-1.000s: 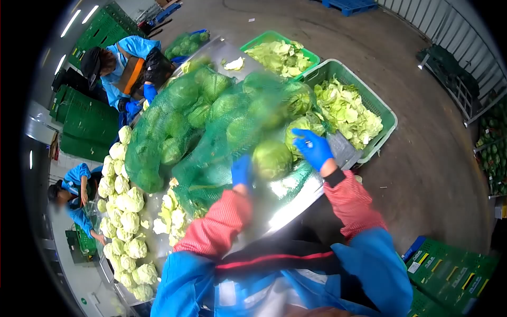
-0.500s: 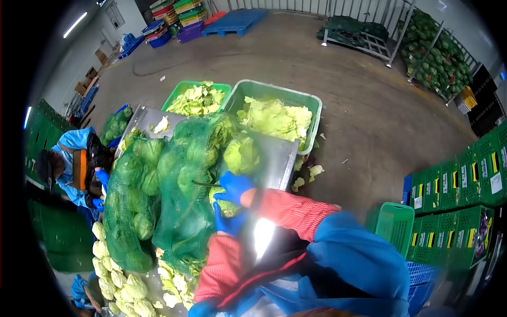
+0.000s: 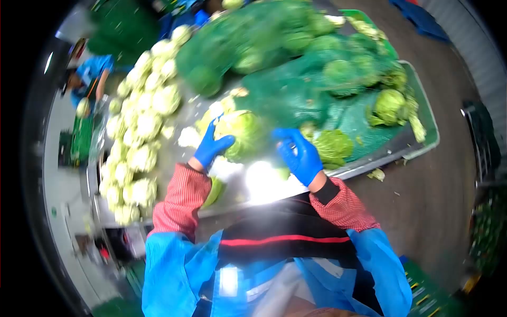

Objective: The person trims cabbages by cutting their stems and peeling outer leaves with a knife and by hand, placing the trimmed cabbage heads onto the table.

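A pale green cabbage (image 3: pixel 240 134) rests on the metal table. My left hand (image 3: pixel 211 147), in a blue glove, grips its near left side, thumb and fingers spread against the leaves. To the right of the cabbage, apart from it, my right hand (image 3: pixel 300 157) is raised with curled fingers in a blue glove. Whatever those fingers hold, if anything, does not show clearly. A loose leafy cabbage (image 3: pixel 332 147) lies just right of this hand. Green mesh sacks (image 3: pixel 285 98) with cabbages stretch beyond both hands.
Many trimmed cabbages (image 3: pixel 142 124) are heaped on the left of the table. Leaf scraps (image 3: pixel 189 137) lie between them and my left hand. Another cabbage (image 3: pixel 390 107) sits at the right on mesh, before a green crate (image 3: pixel 430 119). A co-worker (image 3: pixel 90 76) stands at far left.
My view has turned left and down, towards the heap of trimmed cabbages. My hands, earlier close together around a cabbage with a thin dark blade showing, are now apart. That blade no longer shows.
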